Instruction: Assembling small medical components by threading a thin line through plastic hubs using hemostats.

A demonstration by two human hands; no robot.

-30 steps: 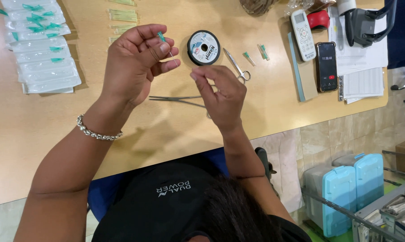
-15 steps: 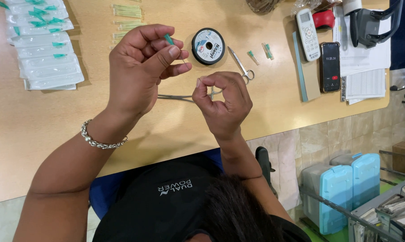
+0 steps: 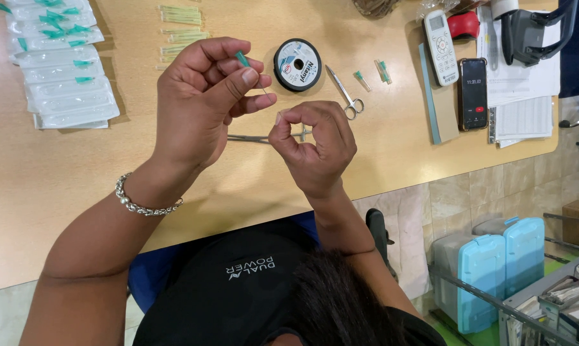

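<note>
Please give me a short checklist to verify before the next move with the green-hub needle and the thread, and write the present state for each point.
1. The left hand holds the green-hub needle firmly between thumb and fingers: ok.
2. The right hand pinches something fine close to the needle: ok; the thread itself is too thin to see.
3. The thread has entered the needle: cannot tell.
4. The black spool lies flat on the table, within reach: ok.
5. The scissors lie free beside the spool: ok.
6. The thin metal tool under the hands is clear of the fingers: cannot tell, partly hidden.
</note>
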